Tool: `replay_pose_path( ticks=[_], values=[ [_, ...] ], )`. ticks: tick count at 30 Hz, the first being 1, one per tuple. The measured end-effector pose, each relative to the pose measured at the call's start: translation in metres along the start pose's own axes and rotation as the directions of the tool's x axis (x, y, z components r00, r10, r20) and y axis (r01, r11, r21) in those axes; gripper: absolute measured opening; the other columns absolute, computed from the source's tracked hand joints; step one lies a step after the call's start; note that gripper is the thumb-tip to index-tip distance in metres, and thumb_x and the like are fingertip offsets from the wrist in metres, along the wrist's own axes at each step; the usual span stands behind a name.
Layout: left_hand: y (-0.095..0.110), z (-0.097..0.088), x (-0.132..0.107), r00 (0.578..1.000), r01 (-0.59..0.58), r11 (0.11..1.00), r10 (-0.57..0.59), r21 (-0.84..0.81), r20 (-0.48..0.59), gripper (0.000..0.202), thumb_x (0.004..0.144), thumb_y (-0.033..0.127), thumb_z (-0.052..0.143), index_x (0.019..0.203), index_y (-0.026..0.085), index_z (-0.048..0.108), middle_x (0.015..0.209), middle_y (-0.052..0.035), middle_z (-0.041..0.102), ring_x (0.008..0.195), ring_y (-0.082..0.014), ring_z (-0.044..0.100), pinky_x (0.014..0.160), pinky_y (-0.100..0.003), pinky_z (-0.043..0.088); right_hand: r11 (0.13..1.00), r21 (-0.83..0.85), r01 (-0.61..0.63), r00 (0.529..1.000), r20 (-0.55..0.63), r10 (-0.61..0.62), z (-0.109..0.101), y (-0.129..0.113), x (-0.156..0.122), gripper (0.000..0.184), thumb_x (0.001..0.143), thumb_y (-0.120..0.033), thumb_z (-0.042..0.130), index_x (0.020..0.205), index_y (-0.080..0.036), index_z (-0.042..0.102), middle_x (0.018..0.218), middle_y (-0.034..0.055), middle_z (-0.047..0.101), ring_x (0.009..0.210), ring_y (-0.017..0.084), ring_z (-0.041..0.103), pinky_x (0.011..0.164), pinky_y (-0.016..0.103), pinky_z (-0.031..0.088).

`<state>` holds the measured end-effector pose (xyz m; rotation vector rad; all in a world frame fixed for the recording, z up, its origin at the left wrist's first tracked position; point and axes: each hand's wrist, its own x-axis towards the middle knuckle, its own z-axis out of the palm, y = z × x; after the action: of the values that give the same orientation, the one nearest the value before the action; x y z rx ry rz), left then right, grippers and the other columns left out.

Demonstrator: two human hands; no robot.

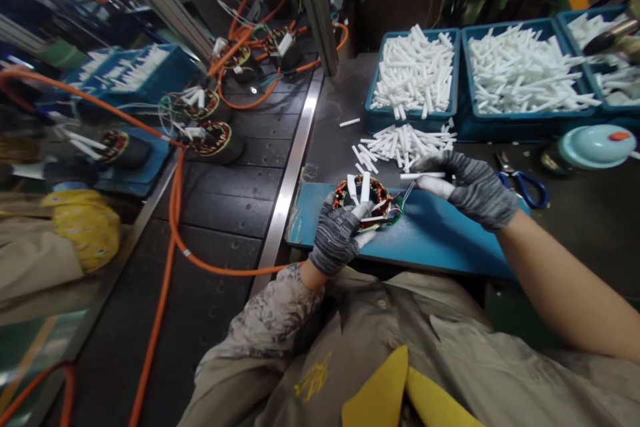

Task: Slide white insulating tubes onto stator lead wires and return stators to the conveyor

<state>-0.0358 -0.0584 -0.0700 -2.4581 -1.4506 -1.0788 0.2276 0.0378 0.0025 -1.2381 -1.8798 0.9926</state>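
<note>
On the blue mat, the left hand clasps the stator to steady it; at 3 o'clock the right hand pinches one white tube, the loose pile lying handy at 12 o'clock.

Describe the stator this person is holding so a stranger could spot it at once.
Find the blue mat at the near edge of the workbench, below the loose pile of white tubes. At its left end the gloved left hand cups a round stator with white tubes sticking up. The other stators sit on the black conveyor further left; only this one lies on the mat.
</note>
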Motion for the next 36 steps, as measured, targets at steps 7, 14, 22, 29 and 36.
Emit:
replay_pose_path(
  ticks=[7,14,22,29,36],
  values=[
    [0.001,0.0,0.0,1.0,0.017,0.999,-0.017,-0.033,0.004,0.05,0.087,0.037,0.078,0.131,0.019,0.064,0.113,-0.0084,0.077,0.107,-0.0258,0.073,0.122,-0.051,0.038,0.985,0.105,-0.139,0.982,0.143,0.123,-0.003,0.01,0.0,0.041,0.073,-0.052,0.078,0.098,-0.019,0.081,0.093,0.0072,0.079,0.087,0.027,0.072,0.082,0.042,0.058],
    [0.001,-0.001,0.001,0.999,0.018,1.0,-0.017,-0.013,0.043,0.054,0.086,0.039,0.078,0.134,0.019,0.064,0.11,-0.0082,0.077,0.109,-0.0268,0.073,0.121,-0.05,0.041,0.991,0.126,-0.043,0.943,0.332,-0.001,-0.002,0.004,0.006,0.037,0.075,-0.053,0.078,0.095,-0.022,0.083,0.095,0.0062,0.082,0.094,0.027,0.075,0.09,0.041,0.059],
    [-0.002,-0.004,0.0,0.993,0.012,1.0,-0.013,0.009,0.12,0.051,0.085,0.037,0.079,0.13,0.018,0.066,0.116,-0.0094,0.077,0.115,-0.0285,0.072,0.123,-0.051,0.04,0.982,-0.186,-0.03,0.825,0.55,0.13,0.008,-0.028,0.011,0.048,0.084,-0.061,0.062,0.092,-0.018,0.082,0.076,0.0038,0.077,0.071,0.019,0.068,0.068,0.029,0.053],
    [0.012,-0.004,0.007,0.994,-0.04,0.999,0.04,-0.006,0.102,0.037,0.092,0.028,0.07,0.126,0.015,0.067,0.111,-0.0109,0.078,0.106,-0.0251,0.075,0.112,-0.043,0.053,0.954,-0.175,-0.245,0.874,0.385,0.295,0.026,-0.002,-0.008,0.052,0.08,-0.067,0.063,0.079,-0.017,0.077,0.067,0.004,0.071,0.064,0.018,0.061,0.061,0.029,0.047],
    [0.007,-0.005,0.007,0.984,0.071,0.997,-0.066,-0.024,0.166,0.047,0.086,0.037,0.078,0.128,0.021,0.068,0.117,-0.0103,0.077,0.112,-0.028,0.073,0.102,-0.043,0.06,0.87,-0.315,0.379,0.895,0.364,-0.258,0.014,0.004,-0.007,0.038,0.096,-0.049,0.055,0.105,-0.022,0.08,0.093,0.0123,0.075,0.087,0.026,0.064,0.082,0.041,0.049]
  ],
)
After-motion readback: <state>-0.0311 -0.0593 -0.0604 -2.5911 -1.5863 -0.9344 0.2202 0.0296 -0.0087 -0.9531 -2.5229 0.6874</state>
